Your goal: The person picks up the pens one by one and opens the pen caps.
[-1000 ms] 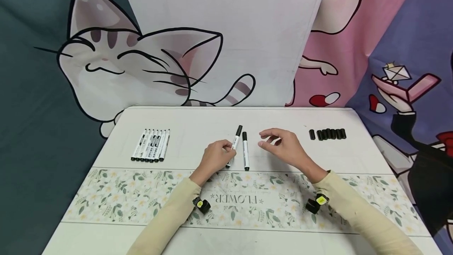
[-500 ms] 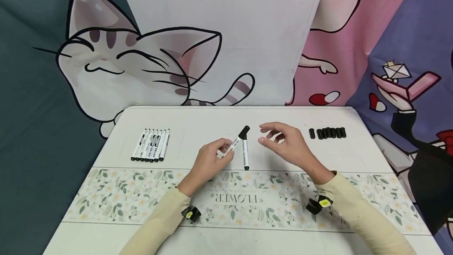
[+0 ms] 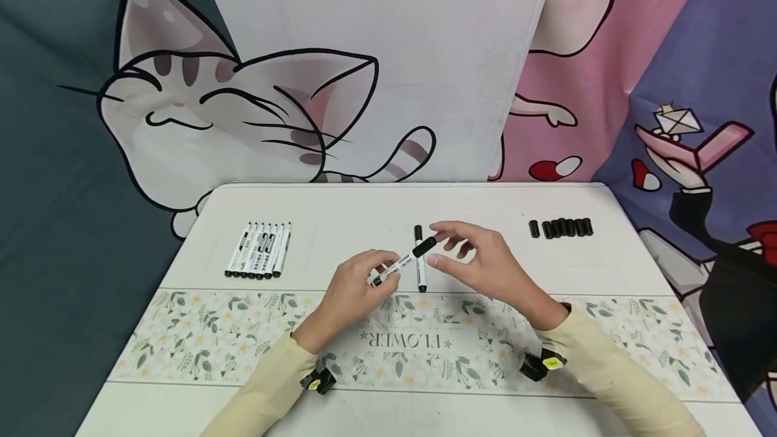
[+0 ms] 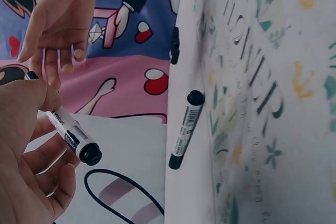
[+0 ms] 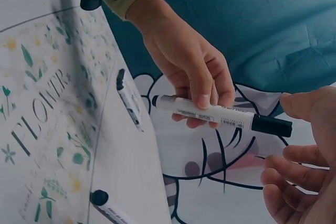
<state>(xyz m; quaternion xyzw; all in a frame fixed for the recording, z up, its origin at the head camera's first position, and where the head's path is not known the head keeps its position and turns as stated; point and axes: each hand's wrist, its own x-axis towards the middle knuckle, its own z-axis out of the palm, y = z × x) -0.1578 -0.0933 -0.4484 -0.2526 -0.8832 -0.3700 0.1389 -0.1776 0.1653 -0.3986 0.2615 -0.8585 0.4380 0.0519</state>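
My left hand (image 3: pixel 358 288) pinches a white marker (image 5: pixel 210 113) between thumb and fingers, lifted over the table. Its black cap (image 5: pixel 271 125) is on and points toward my right hand (image 3: pixel 476 258). That hand's thumb and fingers are spread around the capped end; in the right wrist view a gap shows between them and the cap. A second capped marker (image 3: pixel 421 272) lies on the table behind the held one, which crosses over it in the head view. In the left wrist view the lying marker (image 4: pixel 185 132) rests beside the floral strip.
A row of several uncapped markers (image 3: pixel 259 250) lies at the left of the table. Several loose black caps (image 3: pixel 567 228) stand in a group at the right. A floral strip (image 3: pixel 243 336) crosses the table; a printed cloth (image 3: pixel 425 52) hangs behind.
My left hand has picked the marker up off the table, tilted it and brought its capped end rightward. My right hand has moved slightly left, and its fingers are now at the cap.
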